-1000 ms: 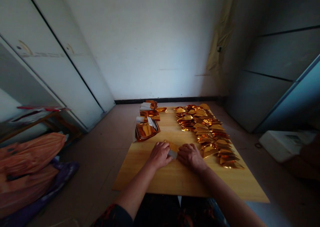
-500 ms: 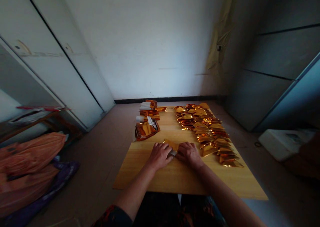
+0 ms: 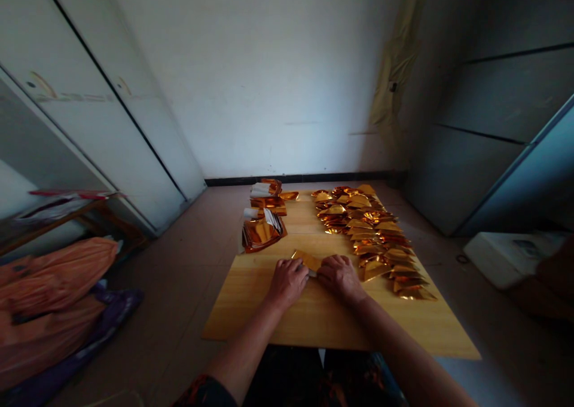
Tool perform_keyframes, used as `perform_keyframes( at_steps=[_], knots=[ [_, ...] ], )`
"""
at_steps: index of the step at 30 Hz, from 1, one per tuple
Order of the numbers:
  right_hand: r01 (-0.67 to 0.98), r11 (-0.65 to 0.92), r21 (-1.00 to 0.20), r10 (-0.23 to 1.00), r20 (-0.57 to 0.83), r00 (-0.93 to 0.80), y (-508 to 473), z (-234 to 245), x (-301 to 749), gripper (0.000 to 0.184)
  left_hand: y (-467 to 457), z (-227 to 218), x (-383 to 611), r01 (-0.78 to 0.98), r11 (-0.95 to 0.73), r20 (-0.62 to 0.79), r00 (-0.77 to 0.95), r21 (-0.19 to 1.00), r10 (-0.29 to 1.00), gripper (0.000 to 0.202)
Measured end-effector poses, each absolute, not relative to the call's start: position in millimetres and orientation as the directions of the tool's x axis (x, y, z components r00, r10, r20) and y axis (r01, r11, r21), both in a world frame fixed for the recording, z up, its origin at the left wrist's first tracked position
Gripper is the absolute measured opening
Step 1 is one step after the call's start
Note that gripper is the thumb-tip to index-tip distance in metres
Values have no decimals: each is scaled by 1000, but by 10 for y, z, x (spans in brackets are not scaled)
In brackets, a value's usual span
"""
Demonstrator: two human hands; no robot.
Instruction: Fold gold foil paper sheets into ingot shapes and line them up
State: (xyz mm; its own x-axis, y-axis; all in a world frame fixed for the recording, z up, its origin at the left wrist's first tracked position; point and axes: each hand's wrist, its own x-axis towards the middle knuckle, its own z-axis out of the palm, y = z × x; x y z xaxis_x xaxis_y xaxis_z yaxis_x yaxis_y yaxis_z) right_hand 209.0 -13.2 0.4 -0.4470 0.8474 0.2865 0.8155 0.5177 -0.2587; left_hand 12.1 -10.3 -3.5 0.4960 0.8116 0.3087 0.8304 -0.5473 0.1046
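Observation:
My left hand (image 3: 287, 282) and my right hand (image 3: 339, 277) meet on a folded piece of gold foil (image 3: 307, 260) near the middle of a pale wooden board (image 3: 314, 323). Both hands press and pinch it, and they hide most of it. A sliver of its pale underside shows between them. Just beyond my right hand, many folded gold foil pieces (image 3: 370, 233) lie in overlapping rows. Further left stand stacks of orange-gold foil (image 3: 262, 232) with white paper strips (image 3: 262, 189).
Orange sacks (image 3: 49, 305) and a purple bag (image 3: 107, 317) lie on the floor at left, below a low wooden shelf (image 3: 58, 216). White cabinet doors (image 3: 112, 114) stand at left, a white box (image 3: 506, 260) at right, and a wall beyond the board.
My hands have drawn slightly closer together over the foil piece. Less of its pale underside shows between them. The stacks and rows stay in place.

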Motion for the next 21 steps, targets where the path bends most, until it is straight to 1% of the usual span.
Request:
perform_keyframes(
  at_steps=[3, 7, 11, 16, 21],
  knots=[
    [821, 490, -293, 867, 254, -428, -112, 28, 2059, 22, -113, -60, 120, 832, -537, 327, 474, 137, 818, 9],
    [826, 456, -331, 889, 216, -404, -107, 81, 2041, 21, -125, -97, 119, 833, -520, 339, 441, 189, 831, 8],
    [857, 379, -349, 925, 148, -349, -82, 146, 1999, 21, -126, -117, 138, 833, -502, 355, 407, 234, 841, 11],
    [907, 281, -313, 960, 81, -269, -53, 197, 1912, 18, -124, -121, 188, 856, -448, 360, 345, 259, 867, 12],
    [892, 280, -354, 959, 76, -271, -39, 156, 1939, 17, -133, -140, 207, 863, -436, 374, 327, 257, 868, 12]
  ],
)
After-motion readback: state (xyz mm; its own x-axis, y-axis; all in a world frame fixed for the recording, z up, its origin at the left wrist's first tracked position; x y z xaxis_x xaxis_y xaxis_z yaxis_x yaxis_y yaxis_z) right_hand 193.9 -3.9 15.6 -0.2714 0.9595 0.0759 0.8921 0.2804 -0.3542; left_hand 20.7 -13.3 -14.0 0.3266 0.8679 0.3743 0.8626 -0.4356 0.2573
